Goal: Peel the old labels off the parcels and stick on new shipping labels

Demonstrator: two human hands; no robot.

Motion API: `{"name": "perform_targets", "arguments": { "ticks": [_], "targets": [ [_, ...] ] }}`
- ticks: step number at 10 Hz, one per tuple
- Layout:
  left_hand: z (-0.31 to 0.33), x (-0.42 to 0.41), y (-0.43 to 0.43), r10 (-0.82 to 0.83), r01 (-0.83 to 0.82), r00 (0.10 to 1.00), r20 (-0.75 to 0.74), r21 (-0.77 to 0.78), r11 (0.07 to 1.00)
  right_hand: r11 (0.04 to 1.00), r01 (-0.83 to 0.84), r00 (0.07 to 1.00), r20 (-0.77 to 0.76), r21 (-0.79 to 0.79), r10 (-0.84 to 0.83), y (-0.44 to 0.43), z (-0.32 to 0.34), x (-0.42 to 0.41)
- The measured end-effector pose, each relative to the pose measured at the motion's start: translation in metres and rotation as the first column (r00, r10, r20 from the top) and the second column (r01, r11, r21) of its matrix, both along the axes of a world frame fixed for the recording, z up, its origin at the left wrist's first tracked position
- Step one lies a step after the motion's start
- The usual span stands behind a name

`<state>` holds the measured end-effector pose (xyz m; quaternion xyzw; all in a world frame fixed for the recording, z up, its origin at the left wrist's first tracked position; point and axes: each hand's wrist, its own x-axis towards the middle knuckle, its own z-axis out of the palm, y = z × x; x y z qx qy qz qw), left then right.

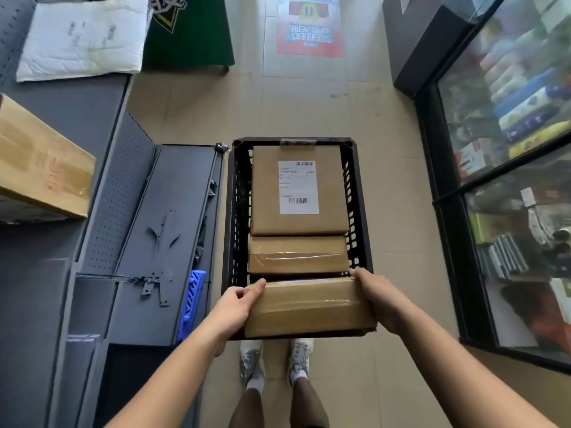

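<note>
Overhead view of a parcel station, read from left to right. At the far left, a large cardboard carton (40, 162) sealed with clear tape is carried on a grey bench (77, 97). A white padded mailer (83, 38) lies flat on the same surface farther back. Beside the bench, grey perforated metal panels (148, 227) are laid flat, and a blue plastic lattice piece (192, 301) is seen at their right edge.

In the centre, a black crate (238, 211) with slotted walls is shown holding 3 brown parcels in a row:

- **Far parcel** (268, 196): lies flat at the far end of the crate, with 1 white shipping label (298, 187), printed with 2 barcodes, on its upper face.
- **Middle parcel** (298, 256): lies just in front of the far parcel and is banded with clear tape. No label is visible on its facing side.
- **Nearest parcel** (309, 307): is at the near end of the crate and is gripped at both ends.

The left hand (234, 307) is clamped on the left end of the nearest parcel, with its fingers (256, 287) curled over the top edge. The right hand (377, 301) is clamped on the right end, with its fingers (360, 274) wrapped round the far corner.

At the right, a glass display cabinet (509, 149) filled with stacked boxed goods is seen standing on the tiled floor (395, 211).
</note>
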<state>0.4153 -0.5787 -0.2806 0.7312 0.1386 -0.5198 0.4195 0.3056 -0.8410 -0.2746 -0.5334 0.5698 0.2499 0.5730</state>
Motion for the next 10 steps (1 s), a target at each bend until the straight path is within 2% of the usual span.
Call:
{"name": "perform_targets", "arguments": {
  "ticks": [4, 5, 8, 9, 10],
  "targets": [
    [-0.094, -0.002, -0.019, 0.072, -0.071, 0.997, -0.006, 0.138, 0.988, 0.996, -0.078, 0.997, 0.003, -0.036, 0.078, 0.006, -0.093, -0.005],
    [-0.103, 0.0, -0.028, 0.061, -0.065, 0.998, 0.027, 0.178, 0.982, 0.994, -0.077, 0.997, 0.022, -0.072, 0.079, 0.006, -0.11, -0.005],
    [-0.099, 0.003, -0.023, 0.042, -0.047, 0.999, 0.03, 0.149, 0.988, 0.982, -0.078, 0.994, 0.058, -0.171, 0.089, 0.007, -0.105, -0.003],
    [-0.079, 0.004, -0.024, -0.069, 0.034, 0.982, 0.177, 0.193, 0.981, 0.942, -0.164, 0.981, 0.049, -0.293, 0.186, 0.008, -0.089, -0.002],
    [-0.048, 0.005, -0.024, -0.258, 0.157, 0.909, 0.328, 0.305, 0.939, 0.888, -0.219, 0.943, 0.145, -0.404, 0.298, 0.012, -0.072, -0.004]
  ]
}}
